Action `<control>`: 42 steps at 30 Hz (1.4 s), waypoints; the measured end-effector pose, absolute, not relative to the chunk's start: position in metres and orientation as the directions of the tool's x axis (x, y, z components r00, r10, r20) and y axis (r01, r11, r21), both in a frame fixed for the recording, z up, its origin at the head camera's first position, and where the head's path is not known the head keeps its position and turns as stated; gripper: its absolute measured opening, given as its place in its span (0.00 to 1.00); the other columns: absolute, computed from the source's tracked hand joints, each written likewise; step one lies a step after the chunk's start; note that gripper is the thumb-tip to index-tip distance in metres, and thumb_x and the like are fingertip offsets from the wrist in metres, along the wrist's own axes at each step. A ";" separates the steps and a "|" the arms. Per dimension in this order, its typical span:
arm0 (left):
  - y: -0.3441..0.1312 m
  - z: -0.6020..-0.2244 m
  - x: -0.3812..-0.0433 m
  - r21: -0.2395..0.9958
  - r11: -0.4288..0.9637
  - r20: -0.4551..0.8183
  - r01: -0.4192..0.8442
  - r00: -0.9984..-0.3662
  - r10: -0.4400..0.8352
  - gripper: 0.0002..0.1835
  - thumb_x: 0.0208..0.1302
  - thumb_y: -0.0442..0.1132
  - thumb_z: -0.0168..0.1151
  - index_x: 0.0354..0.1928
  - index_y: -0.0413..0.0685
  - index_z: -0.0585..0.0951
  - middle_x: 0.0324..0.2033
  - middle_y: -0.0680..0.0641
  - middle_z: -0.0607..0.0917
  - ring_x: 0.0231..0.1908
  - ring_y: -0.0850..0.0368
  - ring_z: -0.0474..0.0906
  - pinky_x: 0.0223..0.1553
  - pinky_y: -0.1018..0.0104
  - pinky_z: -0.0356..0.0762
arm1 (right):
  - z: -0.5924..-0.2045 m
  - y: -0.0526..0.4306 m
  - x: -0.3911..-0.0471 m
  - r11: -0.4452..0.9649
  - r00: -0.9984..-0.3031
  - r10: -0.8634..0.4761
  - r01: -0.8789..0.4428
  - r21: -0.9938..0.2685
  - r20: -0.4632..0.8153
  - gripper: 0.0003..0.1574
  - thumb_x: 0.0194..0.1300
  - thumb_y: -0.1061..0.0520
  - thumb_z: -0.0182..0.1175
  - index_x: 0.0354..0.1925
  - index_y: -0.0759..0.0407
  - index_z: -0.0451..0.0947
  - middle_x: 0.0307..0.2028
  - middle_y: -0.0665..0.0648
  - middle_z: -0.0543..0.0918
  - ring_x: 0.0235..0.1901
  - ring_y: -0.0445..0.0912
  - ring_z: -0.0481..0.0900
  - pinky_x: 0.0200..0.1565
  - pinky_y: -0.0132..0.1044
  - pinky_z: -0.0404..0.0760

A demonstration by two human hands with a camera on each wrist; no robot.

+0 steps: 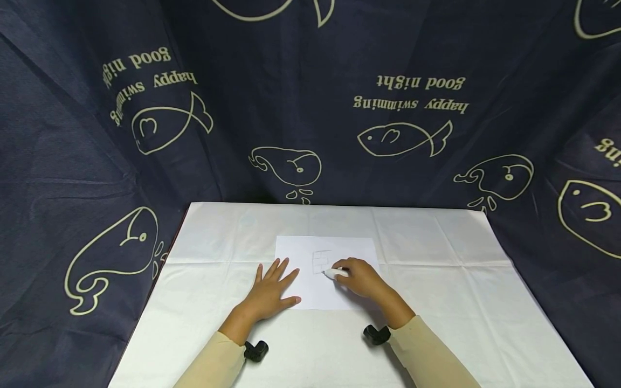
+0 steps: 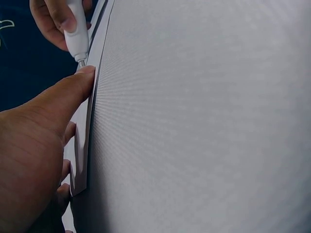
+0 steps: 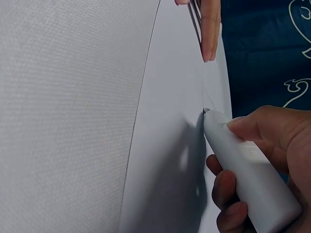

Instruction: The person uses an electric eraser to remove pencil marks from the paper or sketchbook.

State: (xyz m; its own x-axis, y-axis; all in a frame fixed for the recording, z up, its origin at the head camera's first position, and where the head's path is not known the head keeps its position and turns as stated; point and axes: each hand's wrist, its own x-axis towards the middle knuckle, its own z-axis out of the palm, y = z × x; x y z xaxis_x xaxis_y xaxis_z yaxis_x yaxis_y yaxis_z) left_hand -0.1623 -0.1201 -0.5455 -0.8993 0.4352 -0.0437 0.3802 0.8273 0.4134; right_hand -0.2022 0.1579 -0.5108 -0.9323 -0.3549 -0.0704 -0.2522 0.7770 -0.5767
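A sheet of white paper (image 1: pixel 310 296) lies on the table, with a small figure of thin dark lines (image 1: pixel 320 262) near its middle. My right hand (image 1: pixel 364 277) grips a thick, white, pen-shaped tool (image 3: pixel 248 170) with a small metal tip. In the head view that tip is right at the lower edge of the line figure. The right wrist view shows the thumb along the tool's upper side and fingers curled beneath. Spread over the left edge of the sheet, my left hand (image 1: pixel 267 293) rests with straight fingers, its thumb pointing toward the tool.
A white cloth (image 1: pixel 436 302) with fold creases covers the table. Behind and beside it hangs a dark blue curtain (image 1: pixel 291 97) printed with fish, whales and lettering. Each wrist wears a small black camera, one at the left cuff (image 1: pixel 256 351), one at the right (image 1: pixel 377 334).
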 end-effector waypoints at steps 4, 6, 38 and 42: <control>-0.120 -0.546 -0.162 0.417 0.825 -0.041 0.382 -0.899 0.437 0.40 0.68 0.62 0.59 0.77 0.56 0.64 0.80 0.41 0.53 0.81 0.39 0.44 0.74 0.27 0.36 | -0.511 0.157 -0.202 0.775 -0.932 -0.355 -0.252 -0.580 -0.069 0.12 0.64 0.59 0.67 0.47 0.54 0.86 0.41 0.53 0.87 0.38 0.42 0.79 0.47 0.44 0.80; -0.120 -0.546 -0.162 0.415 0.824 -0.038 0.386 -0.898 0.439 0.40 0.69 0.62 0.59 0.77 0.56 0.64 0.80 0.41 0.53 0.80 0.38 0.44 0.74 0.27 0.36 | -0.511 0.157 -0.202 0.778 -0.931 -0.359 -0.258 -0.572 -0.068 0.12 0.65 0.59 0.67 0.47 0.54 0.86 0.42 0.53 0.87 0.39 0.43 0.80 0.48 0.45 0.80; -0.121 -0.548 -0.163 0.415 0.827 -0.043 0.380 -0.900 0.434 0.40 0.68 0.63 0.59 0.77 0.58 0.64 0.81 0.43 0.52 0.81 0.40 0.42 0.75 0.28 0.34 | -0.515 0.153 -0.202 0.792 -0.938 -0.341 -0.248 -0.558 -0.067 0.13 0.64 0.58 0.68 0.48 0.53 0.87 0.45 0.54 0.88 0.43 0.46 0.83 0.50 0.49 0.81; -0.120 -0.546 -0.162 0.420 0.823 -0.040 0.382 -0.899 0.437 0.40 0.68 0.64 0.59 0.77 0.57 0.64 0.80 0.42 0.53 0.81 0.39 0.43 0.74 0.27 0.34 | -0.514 0.154 -0.202 0.799 -0.942 -0.328 -0.235 -0.554 -0.074 0.13 0.64 0.58 0.68 0.48 0.53 0.87 0.47 0.55 0.88 0.46 0.48 0.83 0.53 0.50 0.81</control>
State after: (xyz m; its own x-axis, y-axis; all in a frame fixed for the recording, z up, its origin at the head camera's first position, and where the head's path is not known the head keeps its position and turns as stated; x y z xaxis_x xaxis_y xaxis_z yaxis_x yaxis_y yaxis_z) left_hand -0.1617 -0.1202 -0.5459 -0.8985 0.4371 -0.0401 0.3818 0.8235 0.4196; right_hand -0.2021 0.1536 -0.5140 -0.9418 -0.3280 -0.0741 -0.2347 0.7990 -0.5537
